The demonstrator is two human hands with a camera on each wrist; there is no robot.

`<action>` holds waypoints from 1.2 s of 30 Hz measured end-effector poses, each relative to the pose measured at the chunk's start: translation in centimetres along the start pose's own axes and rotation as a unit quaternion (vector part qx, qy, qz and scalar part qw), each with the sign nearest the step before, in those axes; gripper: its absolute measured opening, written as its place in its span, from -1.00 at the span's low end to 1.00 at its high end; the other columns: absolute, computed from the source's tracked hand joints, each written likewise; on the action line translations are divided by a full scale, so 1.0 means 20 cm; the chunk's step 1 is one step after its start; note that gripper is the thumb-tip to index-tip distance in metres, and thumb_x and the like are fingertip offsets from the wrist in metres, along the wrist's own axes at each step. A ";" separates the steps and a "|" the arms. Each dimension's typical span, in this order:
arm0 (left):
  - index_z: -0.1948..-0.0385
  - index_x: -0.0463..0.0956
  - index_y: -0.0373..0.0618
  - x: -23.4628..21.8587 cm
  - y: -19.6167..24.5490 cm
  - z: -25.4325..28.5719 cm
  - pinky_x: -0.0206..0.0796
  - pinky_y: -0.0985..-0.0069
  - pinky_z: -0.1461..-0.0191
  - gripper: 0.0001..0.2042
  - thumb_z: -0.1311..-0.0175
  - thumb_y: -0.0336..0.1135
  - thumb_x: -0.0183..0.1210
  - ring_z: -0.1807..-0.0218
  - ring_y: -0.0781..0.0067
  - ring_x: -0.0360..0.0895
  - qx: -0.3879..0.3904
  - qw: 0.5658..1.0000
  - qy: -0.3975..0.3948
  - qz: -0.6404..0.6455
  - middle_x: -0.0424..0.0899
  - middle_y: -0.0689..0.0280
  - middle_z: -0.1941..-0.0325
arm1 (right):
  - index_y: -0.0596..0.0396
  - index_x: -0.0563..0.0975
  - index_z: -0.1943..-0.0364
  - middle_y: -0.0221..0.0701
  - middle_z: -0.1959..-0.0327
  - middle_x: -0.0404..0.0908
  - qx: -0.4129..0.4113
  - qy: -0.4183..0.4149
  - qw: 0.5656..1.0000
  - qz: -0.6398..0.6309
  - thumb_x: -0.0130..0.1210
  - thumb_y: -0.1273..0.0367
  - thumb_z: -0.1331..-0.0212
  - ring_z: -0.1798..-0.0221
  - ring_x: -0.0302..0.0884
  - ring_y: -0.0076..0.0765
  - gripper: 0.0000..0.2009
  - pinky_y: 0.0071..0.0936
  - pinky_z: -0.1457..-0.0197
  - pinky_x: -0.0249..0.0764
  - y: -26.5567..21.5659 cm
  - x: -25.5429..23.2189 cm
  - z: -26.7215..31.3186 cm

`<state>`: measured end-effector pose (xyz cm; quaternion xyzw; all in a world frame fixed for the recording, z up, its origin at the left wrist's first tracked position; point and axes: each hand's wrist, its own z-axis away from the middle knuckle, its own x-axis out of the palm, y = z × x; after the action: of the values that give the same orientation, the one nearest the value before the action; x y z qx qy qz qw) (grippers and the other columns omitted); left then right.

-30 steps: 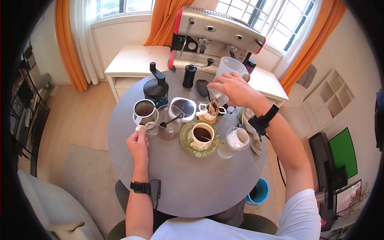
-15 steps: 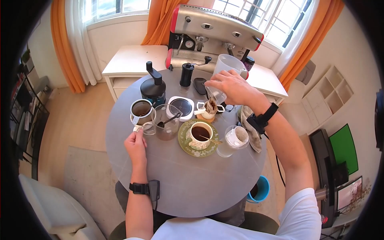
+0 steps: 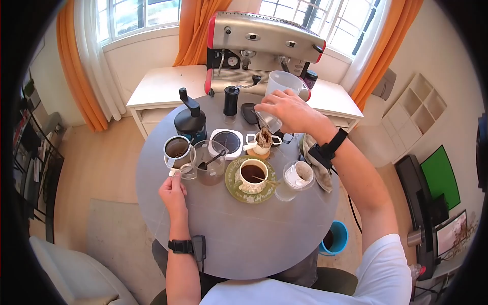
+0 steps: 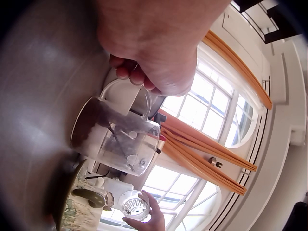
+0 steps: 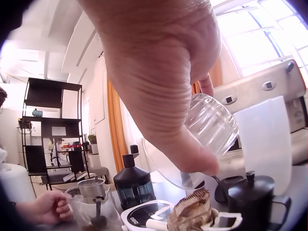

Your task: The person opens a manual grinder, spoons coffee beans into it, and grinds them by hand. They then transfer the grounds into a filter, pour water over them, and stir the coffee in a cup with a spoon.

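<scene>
In the head view my right hand (image 3: 292,112) grips a clear ribbed glass (image 5: 211,126), tilted close over a brown-stained paper coffee filter (image 5: 192,211) in a small white holder. My left hand (image 3: 173,192) pinches a pale handle (image 3: 175,172) at the front of a light-rimmed cup (image 3: 178,148) with dark contents. Beside those fingers is the handle of a clear glass jug (image 4: 115,134), in which a black spoon (image 3: 209,160) leans. Between the hands, a patterned cup of dark coffee (image 3: 252,174) stands on a green saucer (image 3: 235,190) with a gold spoon across it.
A white scale (image 3: 226,144), a black-topped grinder (image 3: 190,118) and a slim hand grinder (image 3: 231,100) stand behind. A tall translucent container (image 5: 264,139) rises beyond the right hand. Right of the saucer are a glass with a white filter cup (image 3: 297,175) and a cloth (image 3: 317,165).
The head view has shifted slightly. My right hand keeps the glass tilted over the filter, and my left hand stays at the pale handle.
</scene>
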<state>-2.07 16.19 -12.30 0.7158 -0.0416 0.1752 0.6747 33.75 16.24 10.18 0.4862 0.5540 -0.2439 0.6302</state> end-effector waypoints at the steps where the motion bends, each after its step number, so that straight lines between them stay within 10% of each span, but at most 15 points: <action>1: 0.69 0.37 -0.07 -0.01 0.00 0.01 0.02 0.58 0.52 -0.55 -0.52 -0.28 0.25 0.65 0.66 0.26 -0.001 1.000 -0.001 -0.003 0.40 0.44 0.70 | -0.18 0.56 -0.34 -0.44 -0.23 0.61 0.002 0.000 1.000 -0.003 0.43 0.58 0.22 -0.36 0.49 -0.23 -0.18 -0.18 -0.34 0.34 -0.01 0.01 0.01; 36: 0.68 0.35 -0.06 0.00 -0.02 -0.01 0.01 0.58 0.54 -0.56 -0.53 -0.32 0.23 0.67 0.66 0.24 -0.003 1.000 0.004 0.011 0.35 0.44 0.71 | -0.18 0.57 -0.33 -0.44 -0.23 0.60 0.007 0.016 1.000 -0.008 0.40 0.61 0.23 -0.34 0.49 -0.20 -0.18 -0.16 -0.37 0.35 0.00 0.03 0.03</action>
<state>-1.94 16.37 -12.57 0.7123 -0.0475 0.1858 0.6752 34.18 15.90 9.65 0.4899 0.5658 -0.2448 0.6164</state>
